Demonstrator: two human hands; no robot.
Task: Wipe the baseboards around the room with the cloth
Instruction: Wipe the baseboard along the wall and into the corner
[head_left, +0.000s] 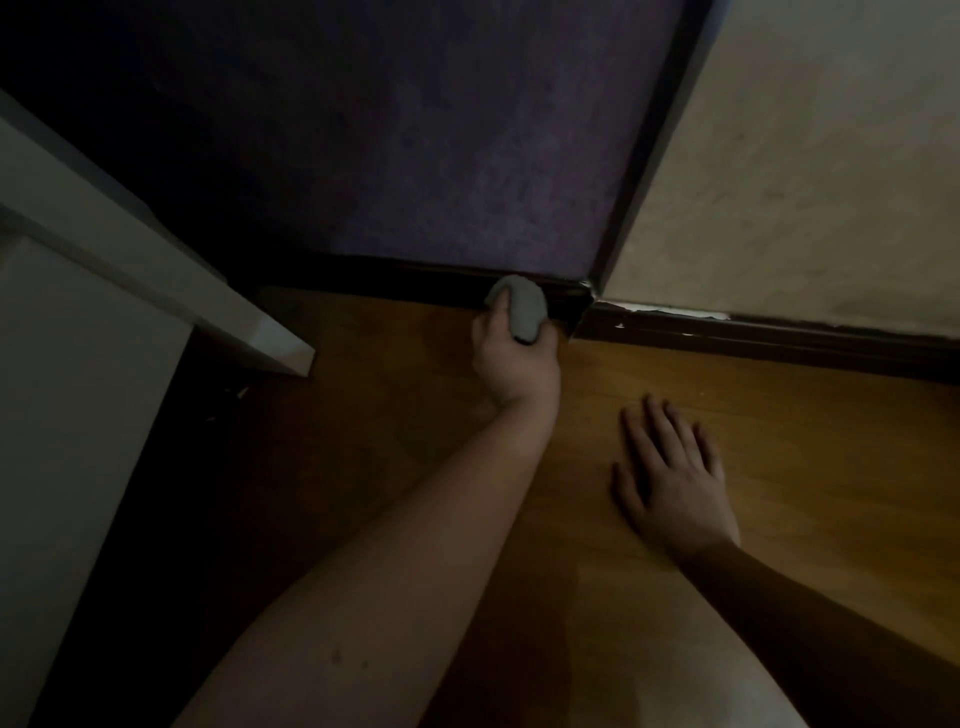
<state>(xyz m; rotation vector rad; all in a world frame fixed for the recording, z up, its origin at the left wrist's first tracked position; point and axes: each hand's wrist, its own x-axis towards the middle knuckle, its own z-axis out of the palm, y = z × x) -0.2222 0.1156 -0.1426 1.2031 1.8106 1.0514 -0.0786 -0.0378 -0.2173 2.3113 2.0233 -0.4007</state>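
the left hand is gripping a bunched grey cloth, fingers curled round it, pressing it against the dark wooden baseboard just left of the wall corner. the baseboard is running left to right under a mottled purple wall. the right hand is lying flat, fingers spread, on the bare wooden floor. a white furniture edge is closing in the left side.

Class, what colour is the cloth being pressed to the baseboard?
Grey; the cloth shows best in the head view, the only one.
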